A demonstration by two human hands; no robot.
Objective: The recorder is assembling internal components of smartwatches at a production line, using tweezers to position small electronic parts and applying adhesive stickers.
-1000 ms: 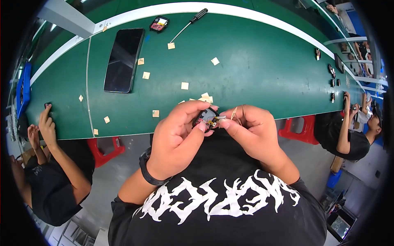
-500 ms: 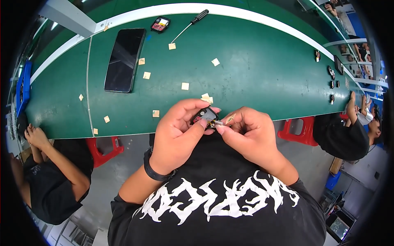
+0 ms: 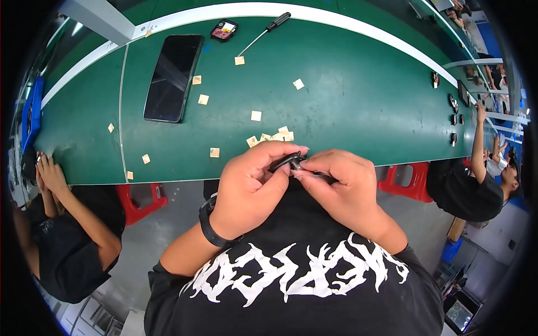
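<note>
Above the table's near edge, my left hand (image 3: 249, 182) is closed around a small black device case (image 3: 280, 163). The case is tipped up so its dark outer side shows, and its inside is turned out of sight. Against the case's right end, the thumb and fingertips of my right hand (image 3: 342, 182) are pinched together. A thin dark object (image 3: 325, 177) shows under those fingers; its kind is not clear. Just beyond my hands, several cream paper squares (image 3: 278, 136) lie in a loose cluster.
More squares are scattered over the green table (image 3: 358, 112). A black phone (image 3: 174, 78), an opened device case (image 3: 224, 30) and a screwdriver (image 3: 263, 33) lie farther back. Small dark parts (image 3: 453, 119) sit at the right. People work at both sides, near red stools (image 3: 404, 182).
My left hand has tilted the case, hiding the inside that showed before. The cream square at my right fingers is no longer visible there. More squares show beyond my hands.
</note>
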